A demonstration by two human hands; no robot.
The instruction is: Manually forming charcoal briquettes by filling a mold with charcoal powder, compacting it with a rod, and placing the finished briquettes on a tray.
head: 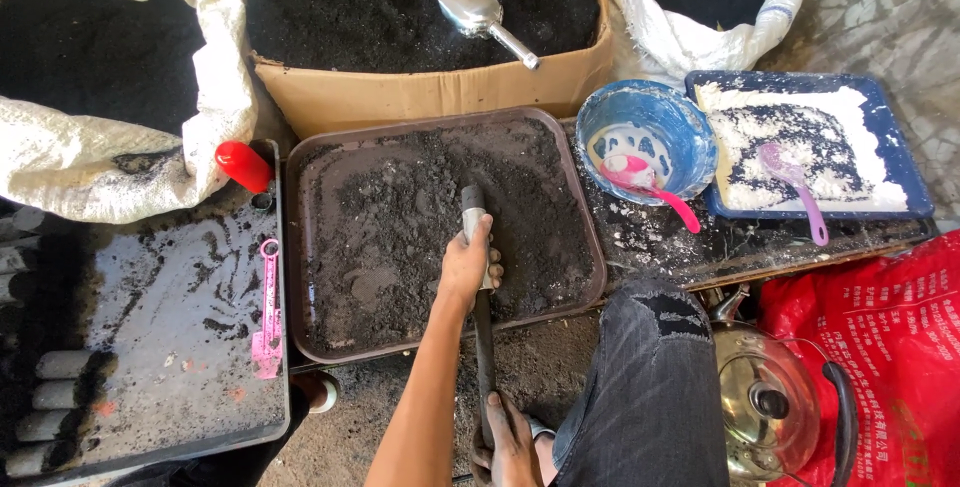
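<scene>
My left hand (468, 265) grips the upper part of a dark metal tube (472, 203). The tube's end stands in the black powder on a brown tray (300, 247). My right hand (508, 442) is closed around the lower end of the thin rod (484, 347) that runs out of the tube towards me. The tray is spread with loose black powder, piled most thickly around the tube's end. My knee in dark jeans (645, 387) sits just right of the rod.
Behind the tray are a cardboard box of black powder (420, 97) with a metal scoop (478, 11), and two white sacks (120, 162) (700, 42). To the right are a blue bowl (690, 117), a blue tray of white powder (900, 147), a kettle (770, 397) and a red bag (890, 327). At left is a black tray (170, 287) with a pink tool (267, 317).
</scene>
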